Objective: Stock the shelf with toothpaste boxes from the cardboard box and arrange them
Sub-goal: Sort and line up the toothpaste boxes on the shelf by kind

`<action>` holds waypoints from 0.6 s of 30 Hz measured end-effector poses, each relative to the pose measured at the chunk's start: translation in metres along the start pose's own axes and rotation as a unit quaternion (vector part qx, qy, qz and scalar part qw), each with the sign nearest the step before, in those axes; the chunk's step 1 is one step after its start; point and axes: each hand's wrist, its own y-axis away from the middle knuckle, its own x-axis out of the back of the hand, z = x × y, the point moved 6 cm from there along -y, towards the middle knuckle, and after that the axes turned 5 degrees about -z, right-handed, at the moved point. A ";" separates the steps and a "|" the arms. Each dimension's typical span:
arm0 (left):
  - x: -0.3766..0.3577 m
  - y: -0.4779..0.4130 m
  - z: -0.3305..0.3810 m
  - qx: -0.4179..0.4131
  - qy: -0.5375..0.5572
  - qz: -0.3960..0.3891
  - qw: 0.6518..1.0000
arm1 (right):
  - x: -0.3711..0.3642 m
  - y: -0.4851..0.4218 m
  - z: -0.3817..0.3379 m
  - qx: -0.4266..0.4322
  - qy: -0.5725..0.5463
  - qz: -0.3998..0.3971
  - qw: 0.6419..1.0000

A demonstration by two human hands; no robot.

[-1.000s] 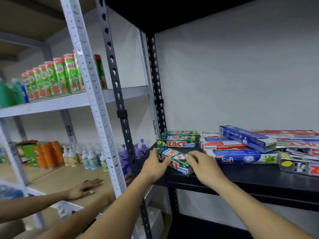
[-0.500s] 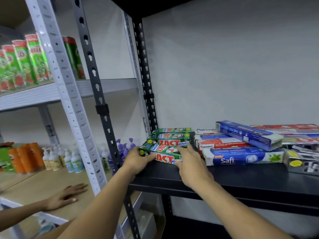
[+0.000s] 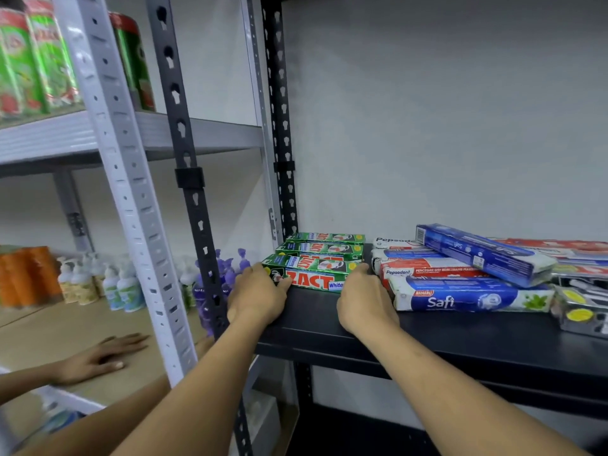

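Black shelf (image 3: 460, 343): the blue box (image 3: 477, 255) sits tilted on the pile (image 3: 444, 291) just right of the right hand (image 3: 365, 304), so a bump could slide it off. That hand and the left hand (image 3: 256, 297) grip the ends of the front green box (image 3: 312, 281) at the shelf's left end; an uneven push would skew the row. Legible: "ZACT", "Safi", "Pepsodent".

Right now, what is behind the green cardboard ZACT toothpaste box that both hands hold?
Behind the green cardboard ZACT toothpaste box lie two more green ZACT boxes, then the grey wall. Only their tops show; it covers their fronts.
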 end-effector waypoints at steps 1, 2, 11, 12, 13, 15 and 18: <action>0.000 0.000 0.000 -0.003 -0.001 -0.001 1.000 | 0.001 -0.001 0.001 -0.004 -0.009 0.002 1.000; 0.000 0.001 0.001 -0.006 -0.003 -0.002 1.000 | 0.002 -0.002 0.001 -0.007 -0.020 0.007 1.000; -0.002 0.001 0.001 -0.037 0.001 0.006 0.999 | 0.004 -0.010 -0.001 -0.015 -0.045 0.032 0.998; -0.003 0.000 0.002 -0.039 -0.003 0.009 0.999 | 0.004 -0.010 -0.001 -0.015 -0.047 0.034 0.998; -0.003 0.000 0.002 -0.041 -0.007 0.011 0.999 | 0.005 -0.010 -0.001 -0.014 -0.050 0.036 0.998; -0.004 -0.002 0.002 -0.044 -0.018 0.012 0.999 | 0.006 -0.009 -0.001 -0.010 -0.057 0.043 0.997; -0.007 -0.002 0.001 -0.047 -0.023 0.012 0.999 | 0.008 -0.008 -0.001 -0.005 -0.060 0.050 0.997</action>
